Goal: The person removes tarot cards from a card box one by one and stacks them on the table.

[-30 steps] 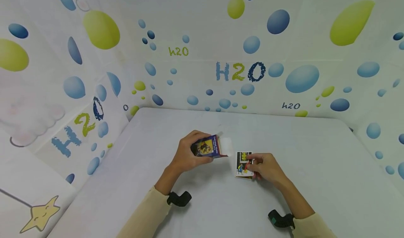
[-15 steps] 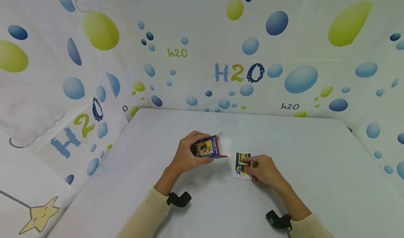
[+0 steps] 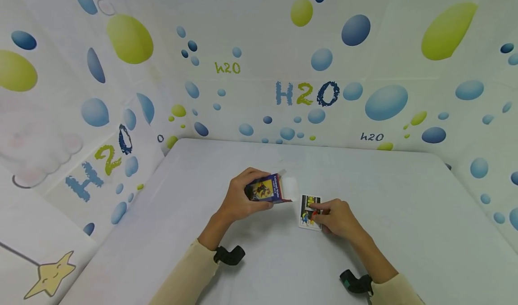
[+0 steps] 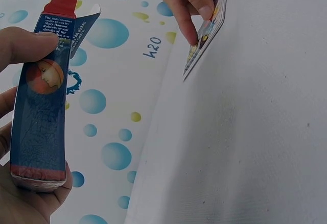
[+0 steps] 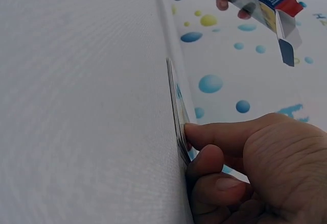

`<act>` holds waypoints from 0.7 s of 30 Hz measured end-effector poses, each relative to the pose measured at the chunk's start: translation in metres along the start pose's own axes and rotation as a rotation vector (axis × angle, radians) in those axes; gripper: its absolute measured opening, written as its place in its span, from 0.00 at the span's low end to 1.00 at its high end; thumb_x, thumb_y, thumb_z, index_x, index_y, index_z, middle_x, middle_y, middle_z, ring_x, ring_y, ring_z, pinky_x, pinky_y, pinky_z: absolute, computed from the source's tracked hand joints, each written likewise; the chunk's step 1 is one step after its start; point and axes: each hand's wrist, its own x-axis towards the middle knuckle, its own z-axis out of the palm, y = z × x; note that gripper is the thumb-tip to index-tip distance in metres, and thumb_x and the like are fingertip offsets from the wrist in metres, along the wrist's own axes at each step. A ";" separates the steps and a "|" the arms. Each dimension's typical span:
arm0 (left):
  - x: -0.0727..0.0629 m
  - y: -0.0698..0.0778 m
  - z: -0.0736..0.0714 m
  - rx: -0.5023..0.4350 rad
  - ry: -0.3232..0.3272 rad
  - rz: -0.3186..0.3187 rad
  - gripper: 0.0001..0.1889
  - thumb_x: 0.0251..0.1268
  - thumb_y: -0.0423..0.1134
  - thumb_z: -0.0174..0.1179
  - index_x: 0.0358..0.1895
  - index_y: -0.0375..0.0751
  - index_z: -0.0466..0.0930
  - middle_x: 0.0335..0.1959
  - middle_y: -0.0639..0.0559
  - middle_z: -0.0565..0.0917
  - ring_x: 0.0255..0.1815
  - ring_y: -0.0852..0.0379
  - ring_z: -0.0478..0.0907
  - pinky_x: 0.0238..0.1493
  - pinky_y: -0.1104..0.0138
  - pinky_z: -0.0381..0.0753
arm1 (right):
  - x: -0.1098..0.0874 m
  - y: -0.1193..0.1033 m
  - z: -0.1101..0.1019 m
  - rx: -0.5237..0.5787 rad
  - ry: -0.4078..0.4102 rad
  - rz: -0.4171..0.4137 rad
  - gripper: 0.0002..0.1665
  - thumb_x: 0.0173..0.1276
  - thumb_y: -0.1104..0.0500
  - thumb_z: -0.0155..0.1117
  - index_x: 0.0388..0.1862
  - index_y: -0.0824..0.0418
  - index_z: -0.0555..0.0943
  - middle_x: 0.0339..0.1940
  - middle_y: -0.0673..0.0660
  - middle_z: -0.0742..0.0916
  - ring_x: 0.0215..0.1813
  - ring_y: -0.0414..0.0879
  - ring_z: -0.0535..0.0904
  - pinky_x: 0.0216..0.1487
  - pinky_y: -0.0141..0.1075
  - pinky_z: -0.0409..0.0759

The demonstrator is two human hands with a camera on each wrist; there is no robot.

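Observation:
My left hand (image 3: 238, 196) grips a blue tarot card box (image 3: 262, 189) above the table, thumb on one side and fingers on the other. Its flap end stands open toward the right, with a red tab (image 4: 60, 4) showing in the left wrist view. A thin stack of tarot cards (image 3: 305, 219) lies face up on the table just right of the box. My right hand (image 3: 341, 217) holds this stack at its right edge. Thumb and index finger are on the top card, while the other fingers curl at the side, as the right wrist view (image 5: 176, 106) shows.
A white cloth covers the table (image 3: 194, 170). Behind it and to the left hang white sheets (image 3: 251, 93) printed with blue and green ovals and lettering. Black wrist cameras (image 3: 229, 255) sit on both wrists.
My right hand has shifted slightly left with the cards. A lower card that stuck out at the near edge now lies under the stack. The left hand and box stay in place.

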 end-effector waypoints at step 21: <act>0.001 0.000 -0.001 -0.009 -0.018 0.027 0.34 0.43 0.41 0.79 0.60 0.47 0.82 0.54 0.54 0.81 0.54 0.54 0.76 0.57 0.57 0.80 | -0.003 -0.004 -0.002 -0.089 0.032 -0.086 0.31 0.64 0.57 0.72 0.67 0.57 0.80 0.20 0.52 0.77 0.18 0.43 0.72 0.20 0.35 0.70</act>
